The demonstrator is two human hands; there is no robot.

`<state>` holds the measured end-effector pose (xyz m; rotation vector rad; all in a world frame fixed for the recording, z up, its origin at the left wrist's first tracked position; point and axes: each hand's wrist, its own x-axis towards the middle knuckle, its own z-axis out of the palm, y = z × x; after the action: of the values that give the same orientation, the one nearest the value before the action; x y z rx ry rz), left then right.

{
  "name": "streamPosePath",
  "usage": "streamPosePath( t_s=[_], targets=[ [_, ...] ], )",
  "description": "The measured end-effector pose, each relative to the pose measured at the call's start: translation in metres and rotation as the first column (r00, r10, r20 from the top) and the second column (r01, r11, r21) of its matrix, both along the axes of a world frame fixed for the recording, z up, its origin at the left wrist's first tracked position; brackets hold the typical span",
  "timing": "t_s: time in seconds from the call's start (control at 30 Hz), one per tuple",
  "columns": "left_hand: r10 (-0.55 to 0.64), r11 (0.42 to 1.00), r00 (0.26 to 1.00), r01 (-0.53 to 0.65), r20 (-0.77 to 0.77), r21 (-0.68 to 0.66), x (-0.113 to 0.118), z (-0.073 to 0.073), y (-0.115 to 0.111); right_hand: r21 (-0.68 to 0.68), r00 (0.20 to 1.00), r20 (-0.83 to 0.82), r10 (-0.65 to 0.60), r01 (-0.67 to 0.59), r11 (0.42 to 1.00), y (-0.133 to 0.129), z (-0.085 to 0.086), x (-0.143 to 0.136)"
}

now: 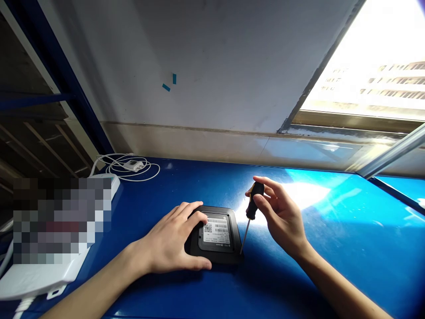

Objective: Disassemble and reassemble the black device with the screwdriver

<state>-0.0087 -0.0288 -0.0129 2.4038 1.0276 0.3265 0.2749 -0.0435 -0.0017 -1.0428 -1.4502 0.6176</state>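
Note:
A flat black electronic box [237, 235] with rounded corners lies on the blue table, a white label [217, 232] with a QR code and barcodes facing up. Its left side is under my left hand [175, 239], whose fingers and thumb span the box and grip its edges. My right hand [282, 212] is closed around the black and yellow handle of a screwdriver [255, 199]. The shaft slants down, and its tip meets the near right corner of the box. Whether a screw sits under the tip is too small to tell.
To the left stands a white device [43, 279] with a pixelated upper part. Behind it lie a coiled white cable [156, 173] and a white power adapter [134, 165]. A wall [186, 146] borders the blue table [172, 177]; a metal bar [395, 150] slants in at right.

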Motion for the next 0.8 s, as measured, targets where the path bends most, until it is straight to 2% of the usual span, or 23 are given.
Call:
streamPosePath(
  t_s=[0.3, 0.53, 0.8],
  targets=[
    [-0.003, 1.0, 0.999, 0.002, -0.042, -0.011, 0.0009, 0.004, -0.0008, 0.035, 0.999, -0.027, -0.026, 0.027, 0.999, -0.0003, 0.0029, -0.0028],
    [-0.002, 1.0, 0.999, 0.001, -0.034, -0.017, 0.0014, 0.0039, 0.0, 0.059, 0.998, -0.04, -0.058, 0.06, 0.996, -0.0001, -0.0025, 0.0003],
    [-0.006, 1.0, 0.998, 0.004, -0.063, -0.021, 0.0016, 0.0058, -0.0007, 0.067, 0.999, -0.028, 0.021, -0.019, 0.998, 0.0, -0.0001, -0.0002]
  ],
)
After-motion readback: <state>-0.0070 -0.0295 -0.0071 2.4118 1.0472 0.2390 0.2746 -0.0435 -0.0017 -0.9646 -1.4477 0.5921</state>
